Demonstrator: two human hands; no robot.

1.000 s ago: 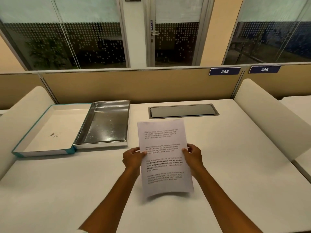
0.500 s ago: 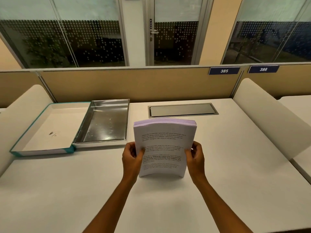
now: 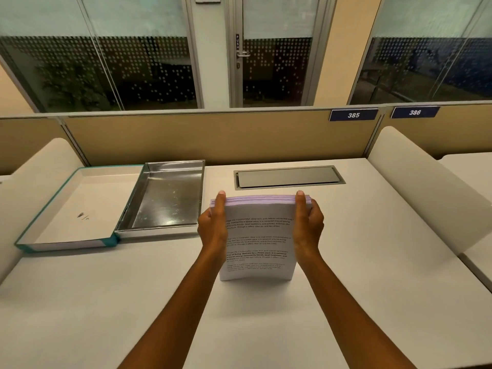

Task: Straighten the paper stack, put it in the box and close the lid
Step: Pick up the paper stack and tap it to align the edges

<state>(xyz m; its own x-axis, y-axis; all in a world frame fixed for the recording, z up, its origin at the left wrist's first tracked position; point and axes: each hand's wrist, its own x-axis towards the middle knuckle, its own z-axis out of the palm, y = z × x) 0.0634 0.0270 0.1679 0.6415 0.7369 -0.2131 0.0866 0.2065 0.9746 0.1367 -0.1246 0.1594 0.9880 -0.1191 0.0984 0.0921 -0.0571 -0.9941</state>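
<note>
**Paper stack upright on the surface, held by both hands**

The paper stack [image 3: 259, 243] stands on its lower edge on the surface [image 3: 372, 288], leaning slightly toward the camera, its printed front sheet showing blocks of black text. Its top edge shows many sheets with a faint lilac tint, fairly even, and the lower part bows a little. The left hand [image 3: 213, 230] and right hand [image 3: 308, 227] each have their grip clamped on a side edge of the stack, a finger of each reaching up to its top corners.

Left of the stack lies the open box: a shiny metal tray [image 3: 166, 198], empty, just beside the left hand. Joined to the tray's far side from the stack, the teal-edged lid [image 3: 72, 209] lies open, with only a small dark mark inside.
</note>
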